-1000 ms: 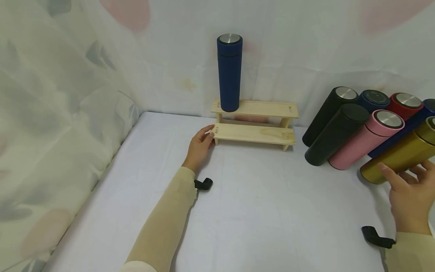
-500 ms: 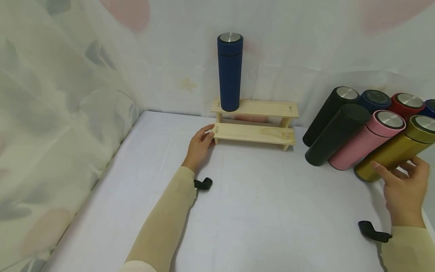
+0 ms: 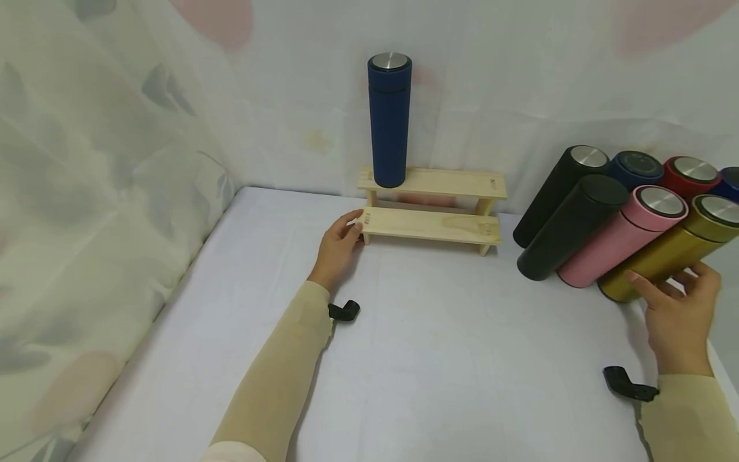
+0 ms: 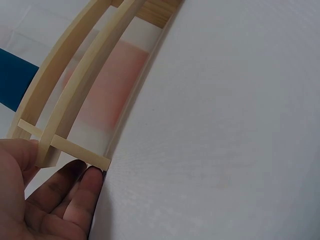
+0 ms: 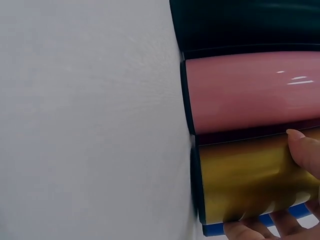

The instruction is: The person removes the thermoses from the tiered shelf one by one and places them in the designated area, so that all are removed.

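My left hand (image 3: 336, 255) holds the left end of a two-step wooden stand (image 3: 430, 225). In the left wrist view its thumb lies at the end of the lower board (image 4: 72, 107) and its fingertips touch the leg. A tall blue thermos (image 3: 389, 131) with a silver lid stands upright on the upper step's left end. At the right, my right hand (image 3: 684, 321) grips a gold thermos (image 3: 664, 258) low on its body. The thumb is on one side and the fingers on the other, as the right wrist view shows. A pink thermos (image 3: 620, 240) is close beside the gold one.
Two black thermoses (image 3: 573, 228) are left of the pink one. Behind them are a dark blue thermos (image 3: 635, 168), a red one (image 3: 693, 176) and another blue one (image 3: 730, 183), partly hidden. Patterned cloth (image 3: 115, 224) hangs along the left and back of the white table (image 3: 433, 359).
My right hand has moved left with the gold thermos, bringing it closer to the pink one. My left hand stays on the stand.
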Demonstrator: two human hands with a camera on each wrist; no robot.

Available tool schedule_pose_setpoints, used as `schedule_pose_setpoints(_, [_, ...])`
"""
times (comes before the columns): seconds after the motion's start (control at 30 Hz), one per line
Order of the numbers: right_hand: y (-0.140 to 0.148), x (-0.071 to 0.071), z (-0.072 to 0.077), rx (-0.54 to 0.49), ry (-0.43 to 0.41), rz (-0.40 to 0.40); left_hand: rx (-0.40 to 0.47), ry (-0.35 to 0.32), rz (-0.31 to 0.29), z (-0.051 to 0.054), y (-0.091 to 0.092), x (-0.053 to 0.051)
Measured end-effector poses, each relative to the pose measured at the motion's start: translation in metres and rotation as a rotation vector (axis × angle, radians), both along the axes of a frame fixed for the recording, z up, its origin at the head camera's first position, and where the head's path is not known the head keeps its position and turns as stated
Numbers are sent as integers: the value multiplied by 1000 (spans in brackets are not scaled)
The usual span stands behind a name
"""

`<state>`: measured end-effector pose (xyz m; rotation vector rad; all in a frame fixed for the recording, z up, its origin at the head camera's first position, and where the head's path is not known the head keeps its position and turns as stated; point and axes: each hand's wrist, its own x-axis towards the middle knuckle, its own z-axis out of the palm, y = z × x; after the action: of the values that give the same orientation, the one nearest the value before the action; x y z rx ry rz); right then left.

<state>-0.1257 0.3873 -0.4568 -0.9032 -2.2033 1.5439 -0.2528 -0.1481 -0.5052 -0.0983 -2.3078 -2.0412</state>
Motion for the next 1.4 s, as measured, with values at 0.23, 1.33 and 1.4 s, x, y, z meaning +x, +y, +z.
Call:
schedule_pose_setpoints(0.23, [4,-7,-2,-23,4,3,3,-10,1,0,0,-2])
schedule_pose_setpoints(1.33, [9,-11,-6,-172,100,-37,21,-11,-9,-3,-3,-2])
schedule_pose_setpoints(1.4, [12,-8,-5,-188,120,-45,24,-21,-9,-2,-2,-2])
